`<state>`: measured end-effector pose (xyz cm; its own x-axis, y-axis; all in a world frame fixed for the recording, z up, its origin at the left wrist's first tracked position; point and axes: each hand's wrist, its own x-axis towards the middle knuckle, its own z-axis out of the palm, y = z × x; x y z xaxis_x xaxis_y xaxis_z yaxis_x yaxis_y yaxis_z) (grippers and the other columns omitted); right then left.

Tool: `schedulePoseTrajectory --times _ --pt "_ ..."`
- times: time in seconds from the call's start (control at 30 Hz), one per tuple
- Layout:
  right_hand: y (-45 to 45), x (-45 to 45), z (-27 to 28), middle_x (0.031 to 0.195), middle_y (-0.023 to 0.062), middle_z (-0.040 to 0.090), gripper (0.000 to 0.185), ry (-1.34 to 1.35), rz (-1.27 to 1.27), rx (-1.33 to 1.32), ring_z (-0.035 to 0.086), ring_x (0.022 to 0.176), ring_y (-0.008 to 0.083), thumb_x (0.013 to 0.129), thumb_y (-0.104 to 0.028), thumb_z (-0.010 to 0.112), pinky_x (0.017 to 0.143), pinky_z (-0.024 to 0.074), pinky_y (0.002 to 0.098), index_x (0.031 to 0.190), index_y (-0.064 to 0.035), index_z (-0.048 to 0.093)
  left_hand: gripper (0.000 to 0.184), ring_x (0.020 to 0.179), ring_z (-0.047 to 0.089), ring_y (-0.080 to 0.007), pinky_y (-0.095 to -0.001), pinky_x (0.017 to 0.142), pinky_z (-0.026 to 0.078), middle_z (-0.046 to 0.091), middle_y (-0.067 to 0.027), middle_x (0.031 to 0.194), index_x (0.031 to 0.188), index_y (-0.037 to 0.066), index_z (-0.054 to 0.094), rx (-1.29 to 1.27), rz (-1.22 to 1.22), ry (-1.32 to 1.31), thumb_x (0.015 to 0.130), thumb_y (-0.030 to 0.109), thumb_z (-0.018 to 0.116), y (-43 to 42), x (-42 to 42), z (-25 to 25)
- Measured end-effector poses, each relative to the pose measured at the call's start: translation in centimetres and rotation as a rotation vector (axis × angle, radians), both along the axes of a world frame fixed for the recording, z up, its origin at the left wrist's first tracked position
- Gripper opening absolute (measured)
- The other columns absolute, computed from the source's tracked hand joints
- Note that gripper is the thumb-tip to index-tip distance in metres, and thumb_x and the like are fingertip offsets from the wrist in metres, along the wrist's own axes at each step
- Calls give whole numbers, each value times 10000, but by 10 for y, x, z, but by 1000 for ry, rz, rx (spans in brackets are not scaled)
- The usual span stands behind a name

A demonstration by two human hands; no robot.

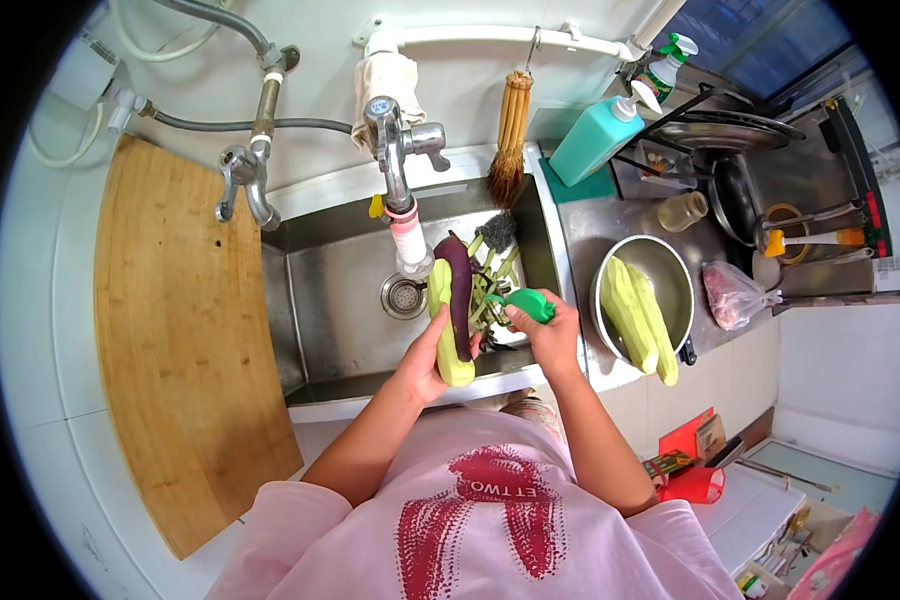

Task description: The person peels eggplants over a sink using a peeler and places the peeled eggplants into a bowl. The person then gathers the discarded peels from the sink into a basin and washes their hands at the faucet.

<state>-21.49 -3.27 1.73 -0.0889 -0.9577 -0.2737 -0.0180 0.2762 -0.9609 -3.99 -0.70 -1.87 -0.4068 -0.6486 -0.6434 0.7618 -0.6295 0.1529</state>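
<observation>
My left hand (426,362) is wrapped round a partly peeled eggplant (457,300), pale green on its bared sides with a strip of dark purple skin along it. In my right hand (553,338) is a green peeler (528,304), held just right of the eggplant. Its blade is too small to make out. Below both hands, strips of peel (490,290) lie in the steel sink (335,330). To the right, a metal bowl (682,290) holds peeled eggplants (630,315) whose ends stick out over the rim.
A faucet (395,170) with a pink-and-white nozzle hangs over the sink. A wooden board (180,340) stands at the left. On the right counter are a teal pump bottle (595,140), a glass jar (682,211) and a plastic bag (732,295). A brush (510,130) hangs behind.
</observation>
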Motion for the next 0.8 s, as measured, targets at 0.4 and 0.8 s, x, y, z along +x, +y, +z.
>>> schedulePoseTrajectory --times 0.4,0.8 --pt "-8 6 40 660 36 623 165 -206 569 223 570 545 92 657 -53 775 450 451 230 757 -2 654 571 838 629 -290 -402 672 535 614 -139 1003 1200 78 495 5 -84 -104 919 550 339 9 -2 0" --pt "-10 16 36 677 44 630 141 -144 588 222 565 531 85 687 -35 730 473 470 222 791 15 648 490 666 609 -185 -316 521 494 621 -61 839 1077 91 562 -48 -122 -228 916 522 397 7 -5 39"
